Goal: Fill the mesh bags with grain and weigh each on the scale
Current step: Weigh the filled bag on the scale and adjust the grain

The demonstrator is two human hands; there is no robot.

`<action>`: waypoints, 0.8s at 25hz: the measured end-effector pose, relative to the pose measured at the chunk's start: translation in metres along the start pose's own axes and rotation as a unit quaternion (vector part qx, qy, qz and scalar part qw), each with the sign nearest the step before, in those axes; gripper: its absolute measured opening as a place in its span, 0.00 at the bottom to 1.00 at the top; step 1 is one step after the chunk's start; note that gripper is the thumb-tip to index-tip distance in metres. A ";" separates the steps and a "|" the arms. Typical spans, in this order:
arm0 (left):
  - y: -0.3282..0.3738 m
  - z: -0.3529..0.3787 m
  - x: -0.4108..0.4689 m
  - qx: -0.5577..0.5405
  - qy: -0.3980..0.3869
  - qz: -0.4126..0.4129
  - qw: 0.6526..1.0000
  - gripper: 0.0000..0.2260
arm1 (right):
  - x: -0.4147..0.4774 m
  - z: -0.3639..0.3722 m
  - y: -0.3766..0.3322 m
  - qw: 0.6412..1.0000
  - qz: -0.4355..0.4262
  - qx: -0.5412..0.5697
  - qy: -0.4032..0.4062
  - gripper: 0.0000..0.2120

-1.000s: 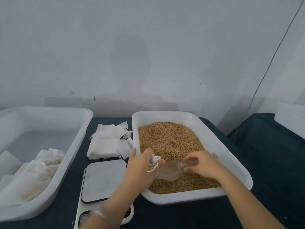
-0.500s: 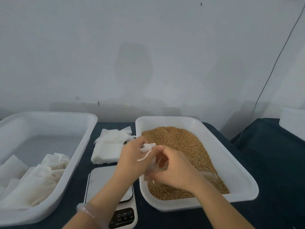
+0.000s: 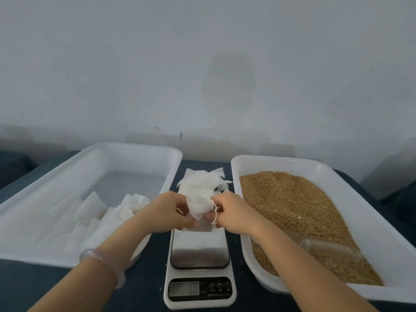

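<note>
Head view. You work at a table covered in dark blue cloth (image 3: pixel 146 289), set against a plain pale grey wall (image 3: pixel 202 64) with faint shadow patches. Three items sit in a row on the cloth: a white plastic left tray (image 3: pixel 135 146), a scale (image 3: pixel 199 289) in the middle, and a white plastic right tray (image 3: pixel 281 159). Behind the scale, between the two trays, lies a loose stack of flat white empty bags (image 3: pixel 202 183). The left tray holds a heap of white bags (image 3: pixel 108 219) at its near end; you cannot tell from here how full they are. The right tray holds golden-brown grain (image 3: pixel 292 203), piled higher toward its left side, with a clear plastic scoop (image 3: pixel 326 248) lying in it near the front.

The mesh bag (image 3: pixel 200 207) is white, thin and crumpled at its upper part, squarer and flatter at its lower edge. It sits between your hands over the far edge of the scale's steel platform (image 3: pixel 199 248); whether its bottom touches the platform cannot be told. A thin white drawstring (image 3: pixel 215 212) dangles from its right side.

Your left hand (image 3: pixel 166 212) grasps the bag's left side with curled fingers; a pale bracelet (image 3: pixel 101 261) circles that wrist. Your right hand (image 3: pixel 234 212) pinches the bag's right side by the drawstring.

The scale's display (image 3: pixel 184 288) is blurred, reading not legible. Button marks and a line of print on the front panel are too small to read.
</note>
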State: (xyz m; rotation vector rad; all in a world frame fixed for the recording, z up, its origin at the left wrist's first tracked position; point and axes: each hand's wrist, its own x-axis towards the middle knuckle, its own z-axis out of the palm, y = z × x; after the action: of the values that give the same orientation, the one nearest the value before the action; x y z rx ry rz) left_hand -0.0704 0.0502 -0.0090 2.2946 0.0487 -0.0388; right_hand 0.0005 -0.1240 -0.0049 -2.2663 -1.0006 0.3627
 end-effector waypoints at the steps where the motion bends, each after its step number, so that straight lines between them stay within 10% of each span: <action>1: -0.003 0.001 0.000 0.011 -0.007 -0.008 1.000 0.04 | 0.005 0.003 -0.001 1.000 0.000 -0.019 -0.010 0.11; 11: -0.002 0.022 0.012 0.293 -0.018 -0.034 0.955 0.11 | 0.007 0.025 0.005 0.961 -0.049 -0.268 -0.049 0.11; 20: 0.001 0.034 0.022 0.425 -0.065 -0.014 0.903 0.11 | 0.010 0.027 0.003 0.963 -0.023 -0.259 -0.071 0.16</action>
State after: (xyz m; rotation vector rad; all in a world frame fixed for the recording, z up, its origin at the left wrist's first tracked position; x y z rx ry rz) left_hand -0.0488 0.0247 -0.0311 3.1619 -0.0105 -0.2748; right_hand -0.0032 -0.1066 -0.0274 -2.7029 -1.3442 0.2658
